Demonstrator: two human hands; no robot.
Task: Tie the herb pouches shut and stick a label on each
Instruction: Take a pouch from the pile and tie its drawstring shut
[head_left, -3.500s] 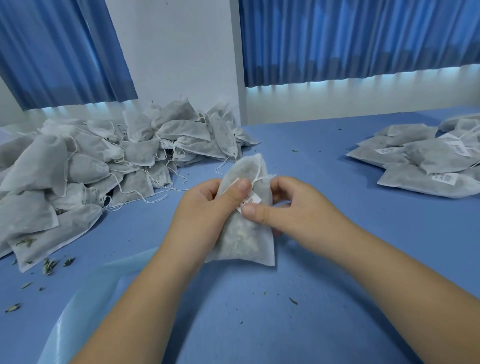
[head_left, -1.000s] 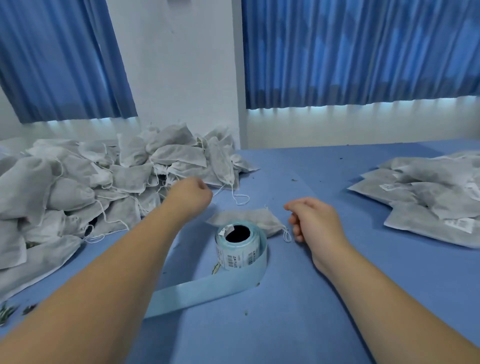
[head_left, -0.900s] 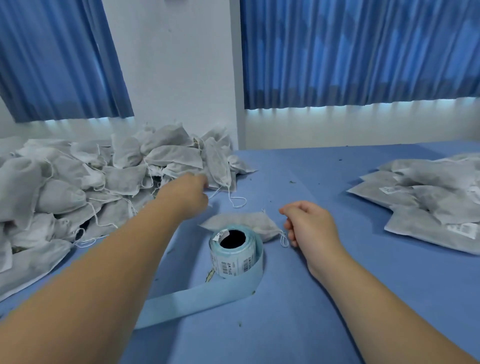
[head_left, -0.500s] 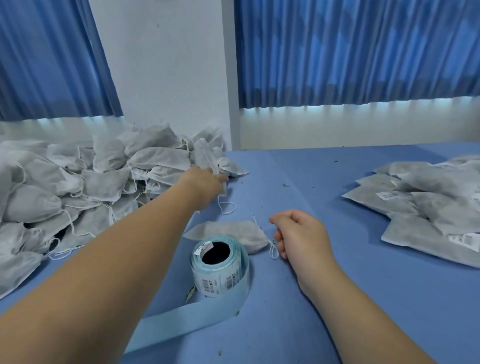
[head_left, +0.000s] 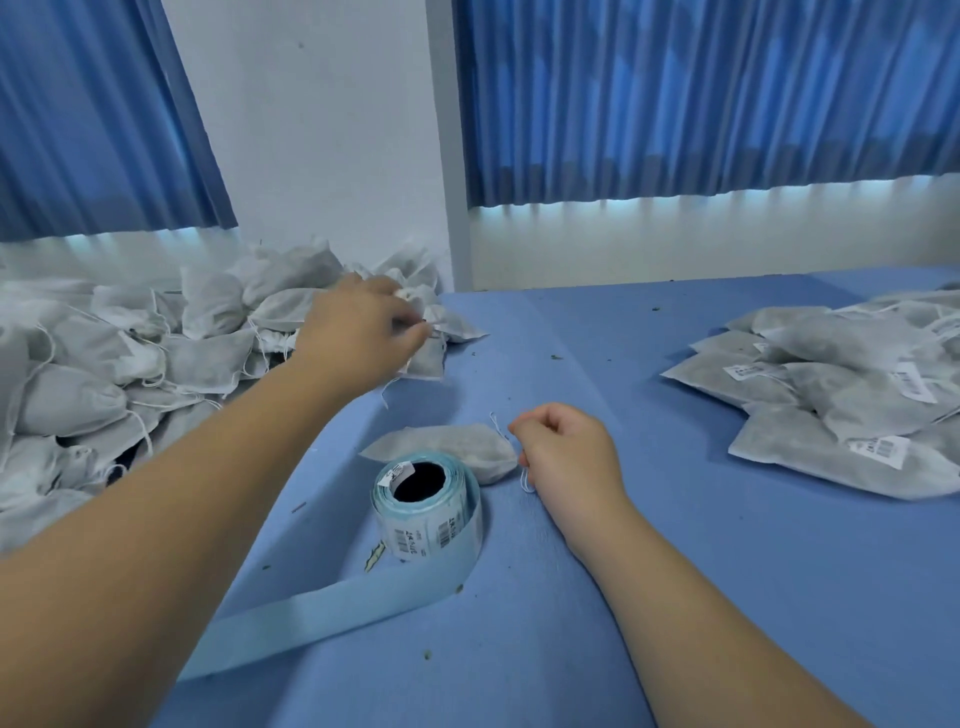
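A big heap of white unlabelled herb pouches (head_left: 104, 364) fills the table's left side. My left hand (head_left: 358, 332) reaches to the heap's right edge and pinches a pouch (head_left: 431, 332) there. One pouch (head_left: 447, 449) lies flat at the table's middle, behind a roll of barcode labels (head_left: 426, 512) on pale blue backing. My right hand (head_left: 566, 457) rests beside that pouch, its fingers curled on the pouch's white drawstring (head_left: 524, 480).
A pile of labelled pouches (head_left: 841, 395) lies at the right on the blue table (head_left: 675, 597). The label roll's empty backing strip (head_left: 322, 618) trails toward the front left. Herb crumbs dot the cloth. Blue curtains and a white wall stand behind.
Since 3.5 s ago the labelled pouch left my hands. Over the last second my left hand has stretched farther to the heap's right edge and closed on a pouch; my right hand has hardly moved.
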